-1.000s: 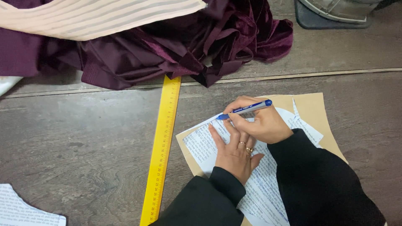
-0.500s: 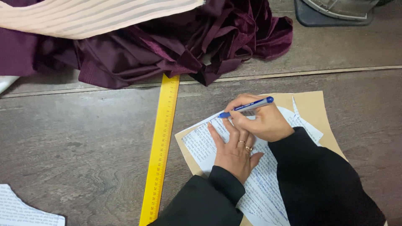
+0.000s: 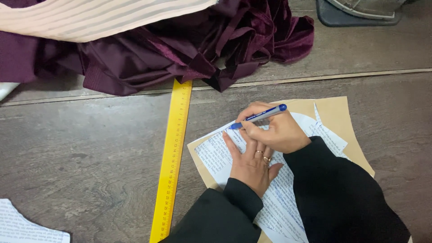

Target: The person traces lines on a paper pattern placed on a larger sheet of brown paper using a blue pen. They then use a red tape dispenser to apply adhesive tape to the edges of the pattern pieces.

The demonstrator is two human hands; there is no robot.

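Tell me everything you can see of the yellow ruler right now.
The yellow ruler is a long, flat, straight strip with fine dark graduations along its length; it looks like plastic or painted metal. It lies flat on the grey wood-grain floor, running almost straight up the picture with a slight lean. Its far end slips under the dark purple fabric; its near end reaches the bottom edge. The brown paper lies just to its right; whether they touch is unclear. Neither hand touches it.

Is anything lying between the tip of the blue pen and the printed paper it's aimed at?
Nothing visible does. The right hand holds the blue capped pen with its tip at the upper edge of the white printed paper sheet, while the left hand lies flat on that sheet beside it. The long yellow ruler lies apart, to the left.
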